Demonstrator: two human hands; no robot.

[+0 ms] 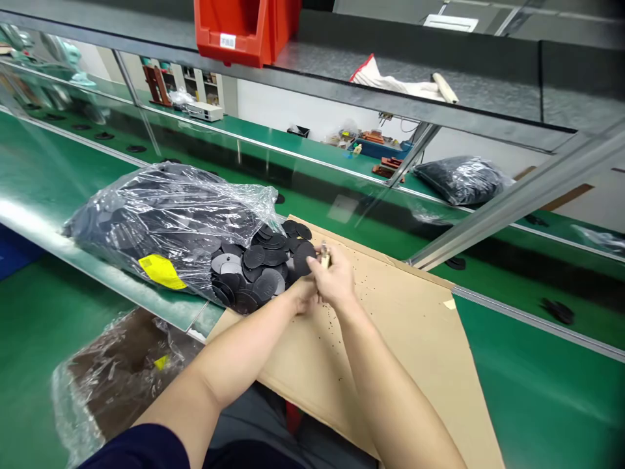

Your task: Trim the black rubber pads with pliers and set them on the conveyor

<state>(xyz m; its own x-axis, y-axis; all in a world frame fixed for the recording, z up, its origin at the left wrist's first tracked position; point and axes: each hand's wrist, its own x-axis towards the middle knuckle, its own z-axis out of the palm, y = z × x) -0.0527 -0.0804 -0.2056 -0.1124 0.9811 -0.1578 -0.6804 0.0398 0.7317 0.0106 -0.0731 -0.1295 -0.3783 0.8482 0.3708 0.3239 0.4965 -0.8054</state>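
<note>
My left hand (305, 294) is closed at the lower edge of a round black disc (303, 258), which stands tilted above the cardboard. My right hand (336, 275) is closed round a small tool with a shiny metal end (325, 253), close against the disc's right side; its exact kind cannot be made out. Left of my hands, a heap of loose black discs (261, 260) spills from the mouth of a clear plastic bag (161, 215) filled with more of them. Tiny black scraps lie on the cardboard sheet (390, 352) under my hands.
A lined box (112, 378) stands open at lower left. Over the bench runs a shelf with a red bin (234, 32) and a white glove (385, 81). A slanted metal post (488, 202) rises at right. Behind, a green belt (498, 280) carries scattered black discs.
</note>
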